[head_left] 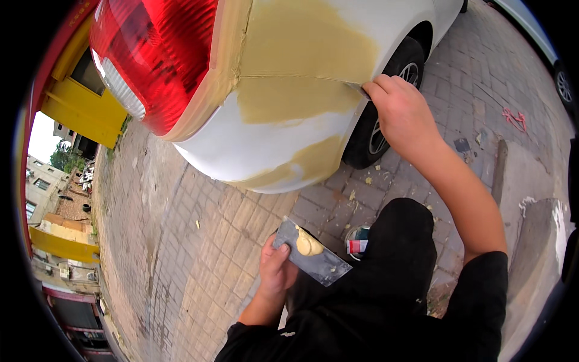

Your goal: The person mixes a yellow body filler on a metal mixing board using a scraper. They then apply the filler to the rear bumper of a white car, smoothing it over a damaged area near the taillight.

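Note:
My left hand [276, 265] grips a flat grey putty board [319, 263] by its left end, thumb on top. A lump of pale yellow body filler [308, 242] sits on the board. My right hand [399, 108] is closed around a thin putty scraper [356, 89], mostly hidden by the fingers. Its blade lies at the right end of the seam on the white car's rear corner [205, 143], just above the wheel [395, 99]. Tan filler [289, 101] coats the panel above and below that seam, with another patch on the lower bumper.
Masking tape [224, 54] borders the red tail light [160, 57]. An open can [357, 242] stands by my right knee on the brick paving [181, 259]. A concrete block [534, 253] is on the right, near red string [514, 119]. Another car [537, 30] stands far right.

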Action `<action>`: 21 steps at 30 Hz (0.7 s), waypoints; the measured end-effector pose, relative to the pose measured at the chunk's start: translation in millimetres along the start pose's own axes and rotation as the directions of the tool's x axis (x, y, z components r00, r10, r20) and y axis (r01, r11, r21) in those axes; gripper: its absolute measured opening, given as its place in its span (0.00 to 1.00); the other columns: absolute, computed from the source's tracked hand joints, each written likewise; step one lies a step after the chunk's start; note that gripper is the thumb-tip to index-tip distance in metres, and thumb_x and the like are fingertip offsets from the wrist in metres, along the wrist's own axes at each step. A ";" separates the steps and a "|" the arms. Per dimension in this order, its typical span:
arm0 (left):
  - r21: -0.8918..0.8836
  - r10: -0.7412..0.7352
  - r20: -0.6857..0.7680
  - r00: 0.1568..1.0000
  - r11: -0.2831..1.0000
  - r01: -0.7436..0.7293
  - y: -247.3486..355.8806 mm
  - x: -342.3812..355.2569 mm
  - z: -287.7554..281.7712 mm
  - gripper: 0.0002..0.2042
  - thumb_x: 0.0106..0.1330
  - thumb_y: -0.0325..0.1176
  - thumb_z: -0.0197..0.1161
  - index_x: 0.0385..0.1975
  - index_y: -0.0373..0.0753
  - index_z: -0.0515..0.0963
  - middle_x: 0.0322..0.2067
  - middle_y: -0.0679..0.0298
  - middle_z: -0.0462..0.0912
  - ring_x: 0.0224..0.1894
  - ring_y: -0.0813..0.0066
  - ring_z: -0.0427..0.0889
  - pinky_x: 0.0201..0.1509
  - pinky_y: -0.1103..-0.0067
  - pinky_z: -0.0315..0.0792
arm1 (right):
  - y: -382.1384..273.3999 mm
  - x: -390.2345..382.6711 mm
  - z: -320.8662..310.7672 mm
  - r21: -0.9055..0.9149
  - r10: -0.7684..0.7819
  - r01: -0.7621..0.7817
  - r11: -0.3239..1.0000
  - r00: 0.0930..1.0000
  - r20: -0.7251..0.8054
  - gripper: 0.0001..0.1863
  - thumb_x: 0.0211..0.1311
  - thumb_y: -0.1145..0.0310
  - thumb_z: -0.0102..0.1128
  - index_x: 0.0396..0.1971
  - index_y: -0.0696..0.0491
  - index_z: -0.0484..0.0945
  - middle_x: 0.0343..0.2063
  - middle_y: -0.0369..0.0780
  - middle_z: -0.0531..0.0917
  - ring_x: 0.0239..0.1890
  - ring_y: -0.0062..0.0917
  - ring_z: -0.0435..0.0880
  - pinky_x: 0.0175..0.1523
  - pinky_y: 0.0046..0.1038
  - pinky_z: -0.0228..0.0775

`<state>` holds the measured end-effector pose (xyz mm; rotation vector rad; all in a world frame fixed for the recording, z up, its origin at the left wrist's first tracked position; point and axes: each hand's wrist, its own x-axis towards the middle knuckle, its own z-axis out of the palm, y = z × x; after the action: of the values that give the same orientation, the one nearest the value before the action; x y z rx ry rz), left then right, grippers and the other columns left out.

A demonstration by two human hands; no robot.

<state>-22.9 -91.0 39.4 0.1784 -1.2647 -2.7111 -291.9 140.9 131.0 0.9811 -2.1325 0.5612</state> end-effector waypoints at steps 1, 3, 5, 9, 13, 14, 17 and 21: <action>0.004 0.005 -0.004 1.000 1.000 -0.005 1.3 0.0 2.6 0.17 0.67 0.30 0.57 0.53 0.30 0.71 0.48 0.54 0.80 0.51 0.64 0.79 0.58 0.68 0.71 | 1.7 -1.0 0.0 0.001 0.001 -0.001 1.000 1.000 0.006 0.16 0.43 0.83 0.55 0.36 0.59 0.76 0.32 0.41 0.75 0.36 0.35 0.75 0.44 0.32 0.70; 0.005 -0.002 -0.009 1.000 1.000 0.002 0.3 -0.4 -0.3 0.17 0.67 0.30 0.57 0.53 0.30 0.70 0.48 0.54 0.80 0.51 0.64 0.79 0.57 0.68 0.71 | 4.8 -2.6 0.2 0.002 0.003 -0.003 1.000 1.000 0.018 0.15 0.43 0.83 0.55 0.36 0.59 0.76 0.32 0.41 0.75 0.36 0.35 0.75 0.45 0.32 0.70; 0.004 -0.007 -0.016 1.000 1.000 0.007 0.3 -0.2 0.2 0.17 0.67 0.30 0.57 0.53 0.30 0.70 0.48 0.54 0.80 0.51 0.64 0.80 0.57 0.68 0.72 | 7.9 -4.0 4.0 -0.002 -0.003 0.003 1.000 1.000 0.010 0.15 0.44 0.82 0.56 0.36 0.59 0.75 0.32 0.41 0.75 0.36 0.35 0.75 0.45 0.32 0.70; 0.010 0.001 -0.020 1.000 1.000 -0.001 1.4 -0.8 2.6 0.15 0.67 0.29 0.57 0.52 0.30 0.71 0.47 0.54 0.80 0.50 0.64 0.80 0.57 0.68 0.72 | 11.9 -6.5 5.6 -0.005 -0.003 0.003 1.000 1.000 0.023 0.15 0.45 0.81 0.56 0.37 0.59 0.75 0.32 0.41 0.75 0.37 0.34 0.75 0.45 0.31 0.71; 0.014 0.020 -0.037 0.999 1.000 -0.020 0.5 -2.7 1.4 0.14 0.67 0.29 0.58 0.50 0.31 0.72 0.47 0.55 0.81 0.50 0.63 0.80 0.57 0.68 0.72 | 11.0 -6.8 3.5 -0.004 -0.012 0.012 1.000 1.000 0.017 0.14 0.45 0.81 0.56 0.36 0.58 0.75 0.31 0.40 0.75 0.36 0.34 0.75 0.45 0.31 0.71; 0.015 0.017 -0.037 0.999 1.000 -0.017 1.1 -2.9 1.5 0.14 0.67 0.29 0.58 0.50 0.31 0.72 0.47 0.55 0.81 0.50 0.63 0.80 0.57 0.67 0.72 | 11.0 -7.0 3.7 0.002 -0.013 0.013 1.000 1.000 0.011 0.14 0.45 0.81 0.56 0.36 0.58 0.75 0.31 0.40 0.74 0.36 0.34 0.75 0.44 0.31 0.71; 0.033 0.023 -0.057 0.998 0.999 -0.022 2.3 -4.0 1.7 0.15 0.66 0.30 0.58 0.50 0.32 0.72 0.46 0.55 0.81 0.48 0.64 0.81 0.56 0.67 0.73 | 11.9 -8.2 5.3 0.005 -0.010 0.009 1.000 1.000 0.018 0.13 0.45 0.81 0.56 0.35 0.58 0.75 0.31 0.40 0.74 0.36 0.34 0.75 0.44 0.31 0.71; 0.049 0.053 -0.079 0.995 0.998 -0.049 -1.3 -3.1 1.4 0.16 0.66 0.31 0.59 0.50 0.32 0.72 0.44 0.55 0.81 0.46 0.64 0.82 0.54 0.68 0.75 | 27.5 -18.7 9.8 -0.053 0.016 -0.014 0.999 0.999 0.047 0.13 0.45 0.82 0.55 0.35 0.59 0.75 0.30 0.40 0.74 0.36 0.34 0.75 0.43 0.32 0.70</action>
<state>-20.1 -88.5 39.4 0.2541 -1.2927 -2.6052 -309.0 160.6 108.1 0.9593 -2.1873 0.4908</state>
